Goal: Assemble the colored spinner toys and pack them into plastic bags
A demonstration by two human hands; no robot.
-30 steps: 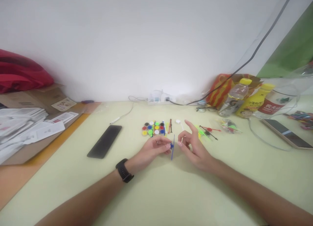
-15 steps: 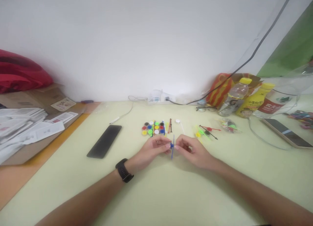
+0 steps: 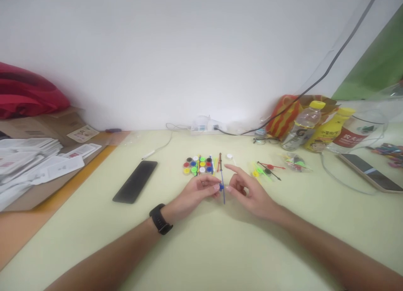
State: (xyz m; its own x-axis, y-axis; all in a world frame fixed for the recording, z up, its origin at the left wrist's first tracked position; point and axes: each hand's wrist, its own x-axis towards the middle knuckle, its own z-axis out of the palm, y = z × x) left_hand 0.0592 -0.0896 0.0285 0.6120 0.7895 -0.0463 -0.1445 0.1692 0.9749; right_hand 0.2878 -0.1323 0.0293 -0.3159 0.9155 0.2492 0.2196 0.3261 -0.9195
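My left hand pinches a small blue plastic arrow spinner between thumb and fingertips. Its thin blue arrow stands nearly upright in the picture, on the side facing my right hand. My right hand is beside the arrow, with the index finger stretched out and the other fingers curled; I see nothing held in it. Whether its thumb tip touches the spinner I cannot tell. Beyond my left hand lie several coloured round discs in rows, with thin arrow pieces at their right. A white disc lies farther right.
Loose coloured spinners and a small clear bag of parts lie to the right. A black phone is at the left, another phone at the right. Bottles, glasses and a power strip stand along the wall.
My right index finger has stretched out and away from the thumb. The blue arrow has turned slightly, its upper end tilting left. My left hand keeps its hold in the same place.
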